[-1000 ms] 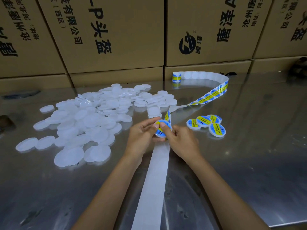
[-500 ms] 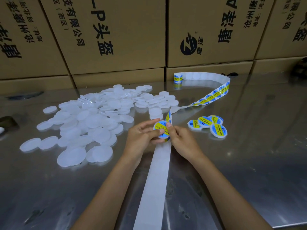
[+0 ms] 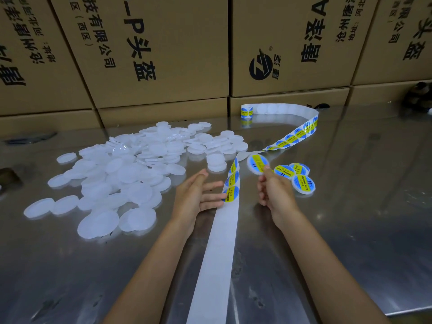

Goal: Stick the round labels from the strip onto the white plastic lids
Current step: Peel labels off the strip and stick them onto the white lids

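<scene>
The brown cardboard cartons stacked behind the steel table carry large black print: "-P头盔" and "有限公司" with "(西区)" on one, a round black logo with "唐泽 A" and "沧州唐泽" on the next. The round blue-and-yellow labels on the white lids read "SOLDERING PASTE" across the yellow band. Print on the labels of the white paper strip is too small to read.

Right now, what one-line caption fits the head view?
Right hand carries a freshly labelled lid toward three finished ones; left hand rests open beside the label strip.
</scene>
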`<state>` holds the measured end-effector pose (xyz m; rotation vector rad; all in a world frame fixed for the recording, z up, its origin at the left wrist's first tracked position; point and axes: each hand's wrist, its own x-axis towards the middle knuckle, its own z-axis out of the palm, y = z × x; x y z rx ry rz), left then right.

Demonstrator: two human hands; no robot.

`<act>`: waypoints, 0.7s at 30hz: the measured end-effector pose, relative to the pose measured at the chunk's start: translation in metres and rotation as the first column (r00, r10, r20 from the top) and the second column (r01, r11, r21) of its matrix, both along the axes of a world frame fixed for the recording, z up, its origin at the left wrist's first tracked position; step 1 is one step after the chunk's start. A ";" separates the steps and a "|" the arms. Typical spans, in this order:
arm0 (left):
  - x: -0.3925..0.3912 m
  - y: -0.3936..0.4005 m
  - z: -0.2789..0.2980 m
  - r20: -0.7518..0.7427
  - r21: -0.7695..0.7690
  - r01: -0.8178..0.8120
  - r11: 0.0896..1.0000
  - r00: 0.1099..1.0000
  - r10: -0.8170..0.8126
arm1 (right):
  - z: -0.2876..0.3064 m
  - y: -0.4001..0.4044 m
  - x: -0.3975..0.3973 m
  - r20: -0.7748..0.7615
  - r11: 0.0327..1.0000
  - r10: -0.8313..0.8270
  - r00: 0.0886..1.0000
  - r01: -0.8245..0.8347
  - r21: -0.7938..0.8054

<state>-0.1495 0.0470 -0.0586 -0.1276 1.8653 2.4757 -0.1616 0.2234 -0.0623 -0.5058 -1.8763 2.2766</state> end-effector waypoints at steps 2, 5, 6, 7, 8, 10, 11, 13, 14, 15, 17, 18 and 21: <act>0.000 -0.001 -0.001 -0.007 -0.014 -0.003 1.000 1.000 0.003 | 0.001 0.012 -0.003 0.026 0.965 -0.096 0.995 0.100 -0.241; 0.000 -0.001 -0.001 -0.015 -0.032 -0.002 0.999 1.000 0.001 | 0.001 0.026 -0.005 0.056 0.831 -0.150 0.987 0.156 -0.533; -0.001 -0.001 -0.001 -0.017 -0.035 -0.003 0.999 1.000 0.002 | 0.001 0.030 -0.005 0.057 0.788 -0.152 0.987 0.156 -0.596; -0.001 -0.001 -0.001 -0.018 -0.037 -0.004 0.999 1.000 0.004 | 0.000 0.033 -0.006 0.052 0.756 -0.148 0.988 0.147 -0.638; -0.002 -0.001 -0.002 -0.020 -0.039 -0.006 0.999 1.000 0.005 | 0.000 0.035 -0.006 0.045 0.735 -0.140 0.989 0.134 -0.664; -0.002 -0.002 -0.003 -0.024 -0.048 -0.008 0.999 1.000 0.006 | -0.001 0.036 -0.006 0.033 0.720 -0.123 0.992 0.112 -0.685; -0.003 -0.002 -0.004 -0.026 -0.054 -0.009 0.999 1.000 0.007 | -0.001 0.036 -0.006 0.031 0.720 -0.116 0.993 0.106 -0.686; -0.004 -0.002 -0.006 -0.032 -0.065 -0.013 0.998 0.999 0.011 | -0.001 0.035 -0.005 0.027 0.734 -0.108 0.994 0.097 -0.672; -0.005 -0.002 -0.006 -0.033 -0.070 -0.016 0.997 0.999 0.014 | -0.001 0.034 -0.005 0.025 0.746 -0.106 0.994 0.096 -0.659; -0.006 -0.002 -0.007 -0.032 -0.073 -0.023 0.997 0.999 0.020 | -0.001 0.032 -0.005 0.023 0.761 -0.107 0.994 0.097 -0.642; -0.008 -0.002 -0.010 -0.034 -0.072 -0.053 0.996 0.998 0.050 | -0.001 0.028 -0.004 0.014 0.798 -0.110 0.994 0.096 -0.595; -0.009 -0.002 -0.012 -0.041 -0.076 -0.081 0.994 0.996 0.078 | -0.001 0.026 -0.004 0.006 0.821 -0.104 0.995 0.089 -0.565; -0.018 -0.001 -0.020 -0.092 -0.171 -0.209 0.963 0.976 0.196 | -0.001 0.017 -0.005 -0.012 0.900 -0.082 0.997 0.069 -0.431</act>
